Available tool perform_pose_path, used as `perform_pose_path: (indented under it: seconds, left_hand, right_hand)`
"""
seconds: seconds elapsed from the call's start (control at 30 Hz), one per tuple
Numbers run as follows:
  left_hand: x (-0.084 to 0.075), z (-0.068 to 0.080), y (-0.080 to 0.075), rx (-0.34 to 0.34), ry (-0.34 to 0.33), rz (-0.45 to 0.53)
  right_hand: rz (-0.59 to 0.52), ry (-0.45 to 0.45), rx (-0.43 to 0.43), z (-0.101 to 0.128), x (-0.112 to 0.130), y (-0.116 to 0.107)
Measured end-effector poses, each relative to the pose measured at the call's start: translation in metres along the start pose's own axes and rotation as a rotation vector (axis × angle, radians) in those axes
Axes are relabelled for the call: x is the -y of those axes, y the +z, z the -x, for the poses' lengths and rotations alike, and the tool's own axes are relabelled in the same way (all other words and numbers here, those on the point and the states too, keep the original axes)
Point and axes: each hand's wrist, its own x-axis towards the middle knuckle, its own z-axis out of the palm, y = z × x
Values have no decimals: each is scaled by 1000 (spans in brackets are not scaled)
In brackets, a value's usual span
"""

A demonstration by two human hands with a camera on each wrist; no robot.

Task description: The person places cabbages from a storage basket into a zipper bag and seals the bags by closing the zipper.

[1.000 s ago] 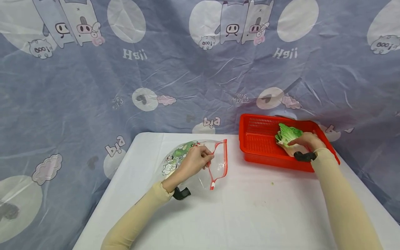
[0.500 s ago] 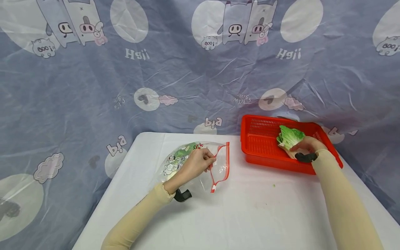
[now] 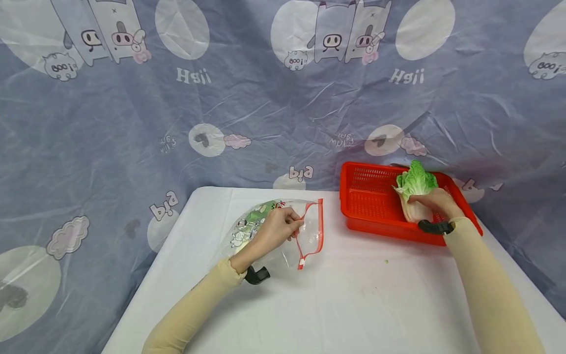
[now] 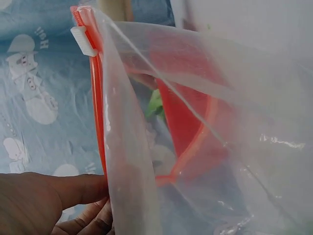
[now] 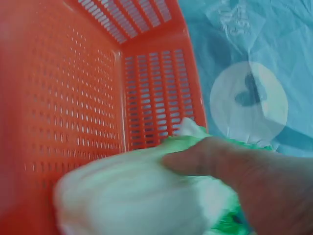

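Note:
My left hand (image 3: 275, 231) pinches the red-edged mouth of a clear zip bag (image 3: 287, 256), holding it partly open. In the left wrist view the thumb presses the bag's edge, and a white slider (image 4: 84, 41) sits on the red zip strip (image 4: 98, 117). Green print covers part of the bag, and something pale lies inside. My right hand (image 3: 438, 200) grips a napa cabbage (image 3: 415, 184) over the red basket. Its leafy green end points up and away; the white base (image 5: 122, 196) shows in the right wrist view. The fingers beneath the cabbage are hidden.
The red perforated basket (image 3: 367, 222) stands at the back right of the white table (image 3: 336, 300). A patterned grey-blue cloth (image 3: 265, 98) hangs behind the table. A small green scrap (image 3: 386, 261) lies in front of the basket.
My right hand has raised and turned the cabbage, so its leaves now reach above the basket's back rim. My left hand keeps its hold on the bag mouth.

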Motion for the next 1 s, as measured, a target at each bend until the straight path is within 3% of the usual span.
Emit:
perform_pose_path:
  seconds: [0.1,0.33,0.47,0.7,1.0]
  left_hand:
    - [0,-1,0,-7,0,2]
    - [-2,-1,-1,-36,6,10]
    - [-3,-1,-2,-58,11,40]
    - [-3,0,-4,-121,35,64]
    - [-5,0,-9,-144,29,109]
  right_hand:
    - [-52,0,-124,3,3,6]
    - [-352,-23,-407,5,6,30]
    - [-476,-36,-508,10,19,41]
    - [-672,-36,-517,25,52,53]
    - [-969,-230,-384,60,111,68]
